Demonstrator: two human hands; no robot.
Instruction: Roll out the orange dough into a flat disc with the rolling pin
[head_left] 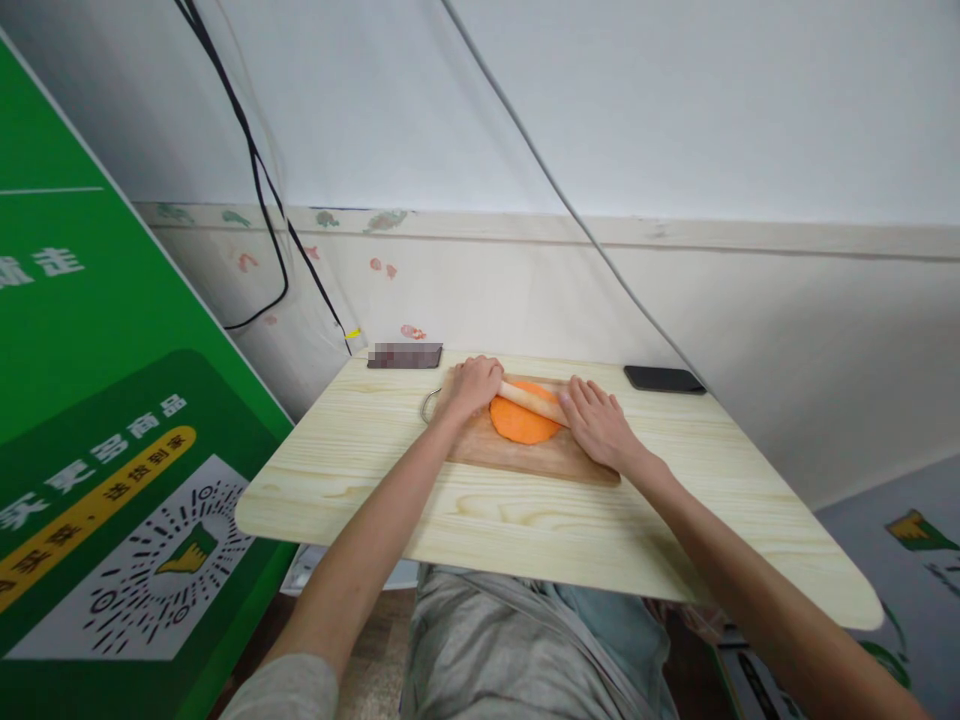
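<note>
A flat round sheet of orange dough (517, 424) lies on a wooden board (491, 452). Across it, slanting down to the right, rests a pale wooden rolling pin (534, 400). My left hand (477, 382) is closed over the pin's left end, its fingers curled. At the other end, my right hand (598, 420) presses with its palm, fingers stretched out and pointing away from me. Both ends of the pin are hidden beneath my hands.
The board lies on a light wood-grain table (330, 450). A black phone (664, 379) sits at the back right, and a dark flat object (405, 355), partly blurred, at the back left. A metal ring (427, 405) sticks out beside the board. A green panel (112, 330) stands left; cables (255, 150) hang on the wall.
</note>
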